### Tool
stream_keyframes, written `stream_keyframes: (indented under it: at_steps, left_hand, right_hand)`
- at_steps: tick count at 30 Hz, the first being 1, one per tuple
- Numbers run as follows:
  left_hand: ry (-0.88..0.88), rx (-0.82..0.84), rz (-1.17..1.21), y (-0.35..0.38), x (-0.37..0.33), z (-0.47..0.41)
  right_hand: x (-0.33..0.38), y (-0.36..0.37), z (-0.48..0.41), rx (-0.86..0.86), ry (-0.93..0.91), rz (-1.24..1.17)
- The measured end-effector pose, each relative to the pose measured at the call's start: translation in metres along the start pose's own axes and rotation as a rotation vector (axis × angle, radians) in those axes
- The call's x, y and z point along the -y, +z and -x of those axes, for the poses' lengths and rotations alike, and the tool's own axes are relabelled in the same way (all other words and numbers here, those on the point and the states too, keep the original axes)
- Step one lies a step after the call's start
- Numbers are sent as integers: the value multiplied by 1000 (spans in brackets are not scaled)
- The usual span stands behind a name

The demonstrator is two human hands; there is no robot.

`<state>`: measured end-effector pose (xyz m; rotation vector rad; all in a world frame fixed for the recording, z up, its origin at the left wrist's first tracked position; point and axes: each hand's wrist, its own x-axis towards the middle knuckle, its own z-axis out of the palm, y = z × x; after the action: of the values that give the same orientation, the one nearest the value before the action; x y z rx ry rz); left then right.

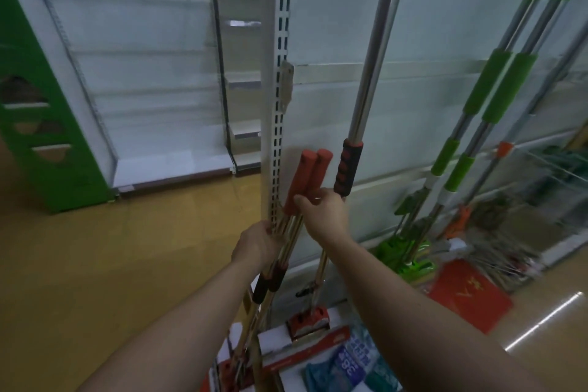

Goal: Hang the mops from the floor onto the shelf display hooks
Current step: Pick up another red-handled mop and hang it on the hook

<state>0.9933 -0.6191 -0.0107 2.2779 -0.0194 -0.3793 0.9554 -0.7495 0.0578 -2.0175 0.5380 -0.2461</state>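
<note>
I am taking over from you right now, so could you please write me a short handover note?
Left hand: grips the shafts of two red-grip mops beside the slotted upright; their heads are down by the boxes.
Right hand: grips the tall red mop under its black-and-red sleeve; its top is out of frame, so hung or not is unclear.
Done: green mops stand along the display.
To do: hang the two held mops, check the tall one.
</note>
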Motion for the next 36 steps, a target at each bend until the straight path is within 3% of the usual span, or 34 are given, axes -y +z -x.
stream_keyframes:
  at_steps: [10,18,23,36]
  left_hand:
    - [65,125,-69,8,10,-20]
    - [47,108,37,-12,41,-24]
    - [17,192,73,-24,71,-22]
    - [44,92,15,-70,100,19]
  right_hand:
    - [4,27,-2,-58,29,116]
    - [20,53,9,52,-22,124]
    - [27,74,20,113,-109,216]
    - [49,102,55,239,-215,106]
